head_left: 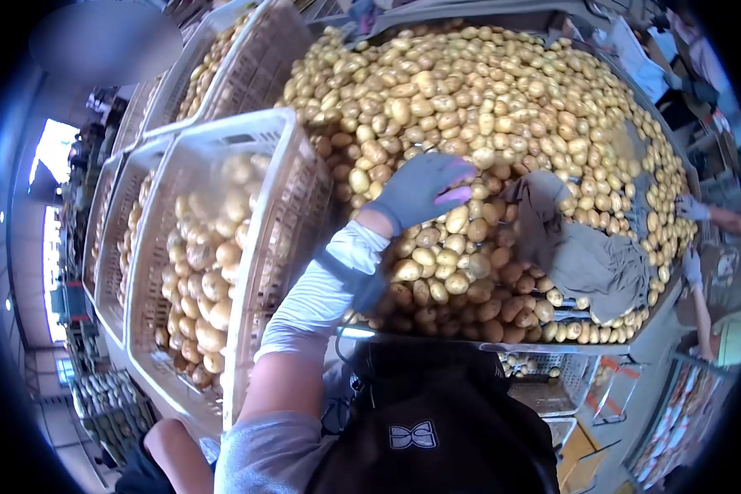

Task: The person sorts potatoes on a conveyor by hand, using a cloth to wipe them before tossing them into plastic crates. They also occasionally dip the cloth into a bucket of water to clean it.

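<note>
My left hand (pixel 426 191), in a grey glove with pinkish fingertips, reaches in from the lower left over a large heap of potatoes (pixel 502 99). Its thumb and fingers are apart, and I see nothing held between them. Potatoes lie right beneath and beside the fingertips. To the right of the hand, a crumpled grey cloth (pixel 601 267) rests on the heap. My right hand does not show.
White plastic crates (pixel 259 239) of potatoes stand along the left. A metal table edge (pixel 552 349) borders the heap in front of my dark apron. At the right edge, another person's gloved hands (pixel 692 207) are by the potatoes. Another crate (pixel 564 370) sits below the table.
</note>
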`<state>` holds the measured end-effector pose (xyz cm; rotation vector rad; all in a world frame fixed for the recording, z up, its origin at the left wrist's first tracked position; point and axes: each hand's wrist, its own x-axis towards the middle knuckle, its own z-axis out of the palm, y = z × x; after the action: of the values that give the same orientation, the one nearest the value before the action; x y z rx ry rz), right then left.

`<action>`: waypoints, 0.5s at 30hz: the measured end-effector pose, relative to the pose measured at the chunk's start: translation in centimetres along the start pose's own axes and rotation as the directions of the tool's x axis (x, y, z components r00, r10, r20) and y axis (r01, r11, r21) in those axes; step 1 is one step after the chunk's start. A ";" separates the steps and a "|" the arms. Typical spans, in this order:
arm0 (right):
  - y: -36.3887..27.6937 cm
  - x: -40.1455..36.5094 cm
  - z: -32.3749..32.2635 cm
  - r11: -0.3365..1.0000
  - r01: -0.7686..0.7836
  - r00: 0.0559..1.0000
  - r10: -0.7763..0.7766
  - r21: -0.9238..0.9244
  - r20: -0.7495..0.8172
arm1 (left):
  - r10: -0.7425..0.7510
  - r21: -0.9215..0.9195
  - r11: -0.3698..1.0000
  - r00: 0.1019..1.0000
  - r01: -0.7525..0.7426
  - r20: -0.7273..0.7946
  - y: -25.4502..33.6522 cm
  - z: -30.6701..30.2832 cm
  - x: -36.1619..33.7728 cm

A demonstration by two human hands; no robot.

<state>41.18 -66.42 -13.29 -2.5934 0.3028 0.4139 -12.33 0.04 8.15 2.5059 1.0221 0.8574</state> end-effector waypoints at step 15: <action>-40.0 -45.4 27.1 -0.621 0.403 -0.877 -0.473 0.673 0.089 | -0.493 0.080 0.829 0.790 0.554 -0.364 1.7 2.7 -17.4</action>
<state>4.06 -12.45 -2.86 -0.7086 -2.4350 0.4106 -19.62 -13.62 -0.34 2.0478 1.8786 1.0484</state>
